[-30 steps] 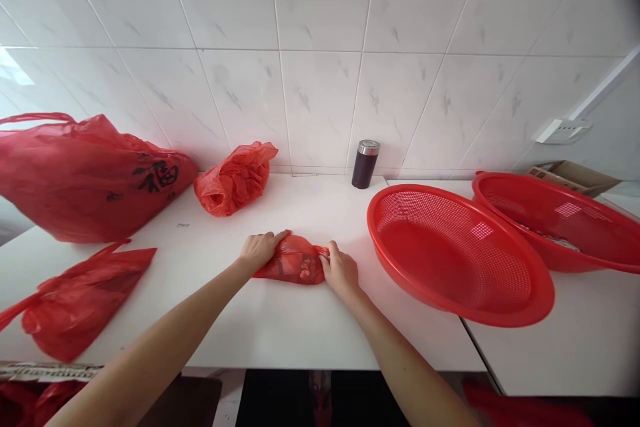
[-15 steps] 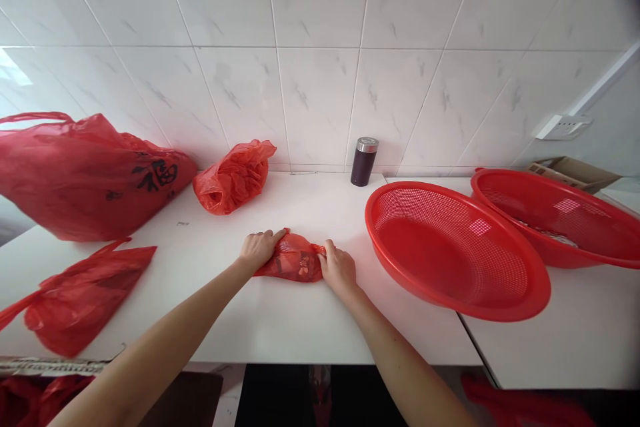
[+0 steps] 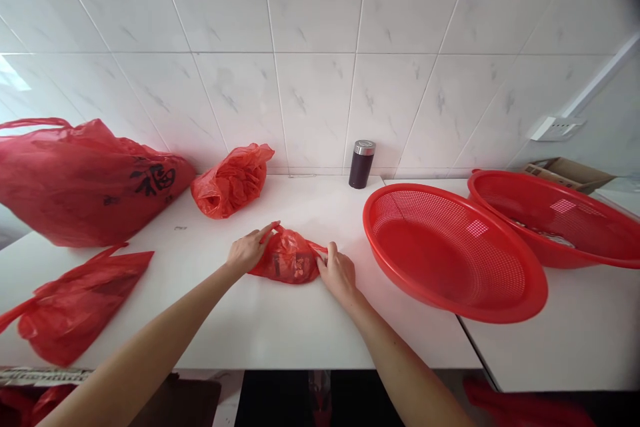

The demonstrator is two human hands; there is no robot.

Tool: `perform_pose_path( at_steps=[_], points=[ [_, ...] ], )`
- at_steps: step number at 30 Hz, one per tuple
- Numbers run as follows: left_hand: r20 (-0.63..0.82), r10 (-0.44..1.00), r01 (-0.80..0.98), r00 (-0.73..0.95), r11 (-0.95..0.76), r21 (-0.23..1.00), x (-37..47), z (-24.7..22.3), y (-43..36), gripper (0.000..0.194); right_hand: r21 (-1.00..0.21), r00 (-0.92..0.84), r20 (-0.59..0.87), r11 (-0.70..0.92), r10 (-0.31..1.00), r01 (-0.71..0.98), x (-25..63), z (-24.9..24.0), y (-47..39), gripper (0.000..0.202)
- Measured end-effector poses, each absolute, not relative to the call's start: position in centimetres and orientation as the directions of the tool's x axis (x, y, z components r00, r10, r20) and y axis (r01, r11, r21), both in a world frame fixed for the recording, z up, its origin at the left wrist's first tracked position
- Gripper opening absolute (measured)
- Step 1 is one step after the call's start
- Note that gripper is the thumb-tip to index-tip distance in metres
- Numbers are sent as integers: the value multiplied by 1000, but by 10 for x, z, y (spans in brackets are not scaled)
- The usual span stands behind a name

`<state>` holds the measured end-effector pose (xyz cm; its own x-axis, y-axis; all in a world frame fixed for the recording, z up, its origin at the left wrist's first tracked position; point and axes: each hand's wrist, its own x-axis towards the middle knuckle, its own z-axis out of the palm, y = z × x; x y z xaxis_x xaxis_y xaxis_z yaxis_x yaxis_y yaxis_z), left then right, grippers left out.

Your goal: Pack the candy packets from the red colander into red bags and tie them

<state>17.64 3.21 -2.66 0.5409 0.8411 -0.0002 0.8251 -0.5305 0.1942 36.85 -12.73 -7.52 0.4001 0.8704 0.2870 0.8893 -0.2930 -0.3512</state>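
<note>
Small red plastic bag, translucent, one; dark, patterned contents showing through. Lies on the white table, nearer the front edge than the flask and to the left of it.

Left hand, bare: closed on the bag's left side, thumb and fingers gripping the gathered film near its upper corner.

Right hand, bare: fingers pinched on a stretched strip of film at the bag's right side; in front of the flask and a little to its left. Hands apart, bag between them.

Flask, dark body, silver lid, one: upright, close to the tiled wall.

Red basin, perforated sides, one: right of the flask and in front of it, across the seam between two tables.

Second red basin, one: farther right of the flask; pale items inside, too small to tell.

Cardboard box, open, one: far right of the flask, behind the second basin.

Crumpled red bag, one: left of the flask, near the wall.

Large red bag, full, black characters printed: far left of the flask.

Flat red bag, one: far left of the flask, nearer the front edge.
</note>
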Motion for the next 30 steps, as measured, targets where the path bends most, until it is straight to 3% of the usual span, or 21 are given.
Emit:
perform_pose_path(
  at_steps=[5, 11, 14, 17, 20, 22, 26, 30],
  points=[
    [-29, 889, 849, 457, -426, 313, 157, -18, 36, 57, -388, 413, 296, -287, 861, 876, 363, -72, -127, 25],
    [-23, 904, 861, 427, -399, 315, 147, 8, 58, 61, -535, 470, 309, -257, 827, 805, 367, -71, -132, 26],
    [89, 885, 841, 457, -462, 280, 160, 26, 56, 55, -610, 476, 306, -214, 824, 763, 369, -70, -135, 27],
    [143, 757, 719, 638, -652, 242, 191, 30, 38, 46, -735, 482, 286, -133, 828, 665, 370, -67, -138, 30],
    [19, 593, 577, 805, -790, 210, 221, 22, 20, 33, -836, 506, 249, -80, 826, 543, 369, -64, -141, 32],
    [-88, 550, 556, 831, -808, 196, 231, 17, 15, 28, -873, 516, 225, -64, 826, 483, 370, -65, -142, 30],
    [-164, 601, 623, 782, -755, 207, 211, 26, 18, 22, -913, 540, 225, -19, 811, 408, 375, -71, -140, 29],
    [-174, 745, 755, 644, -583, 300, 145, 54, 13, 19, -928, 525, 263, 62, 809, 368, 380, -74, -139, 34]
  ],
)
